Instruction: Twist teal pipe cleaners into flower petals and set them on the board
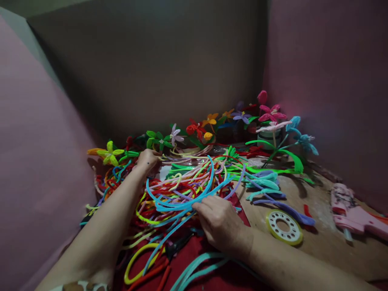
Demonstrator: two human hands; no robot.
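Blue pipe cleaners form a loose curved bundle, pinched in the closed fingers of my right hand over the middle of the pile. My left hand reaches to the back left of the pile; its fingertips are bent down beside pale yellow stems, and what they touch is hard to make out. Between and around my hands lies a tangled heap of red, pink, yellow and purple pipe cleaners. Bright green stems lie behind it.
Fuzzy flowers line the back, some in a pot. To the right lie a yellow-rimmed tape roll, teal and purple pieces and a pink glue gun. Yellow-handled scissors and teal stems are in front.
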